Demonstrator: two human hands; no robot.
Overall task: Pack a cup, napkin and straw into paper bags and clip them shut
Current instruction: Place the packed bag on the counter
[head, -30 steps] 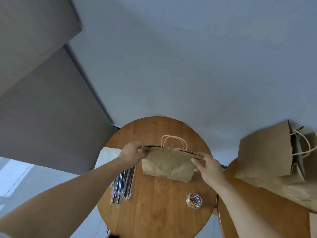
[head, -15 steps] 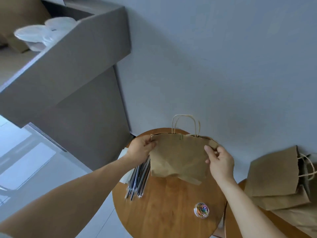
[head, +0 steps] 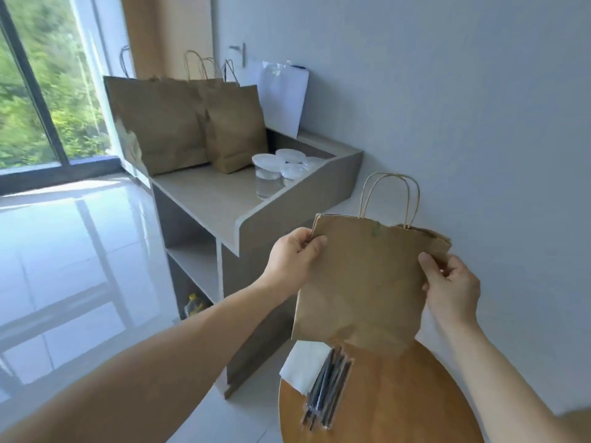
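Observation:
A brown paper bag (head: pixel 361 282) with twine handles hangs upright in the air above the round wooden table (head: pixel 399 404). My left hand (head: pixel 292 255) pinches its top left corner. My right hand (head: pixel 451 282) grips its right edge near the top. A small green clip sits on the bag's top edge. On the table lie a white napkin (head: pixel 302 367) and a bundle of wrapped dark straws (head: pixel 326 390). Clear lidded plastic cups (head: pixel 271 171) stand on the grey shelf unit (head: pixel 243 199) to the left.
Two larger brown paper bags (head: pixel 179 123) and a white bag (head: pixel 281 97) stand on the shelf unit against the wall. A glossy tiled floor and a big window lie to the left. The wall runs close behind the table.
Both hands have lifted the bag off the table and up in front of me. My view has swung left and up, bringing the shelf unit, cups and window into sight.

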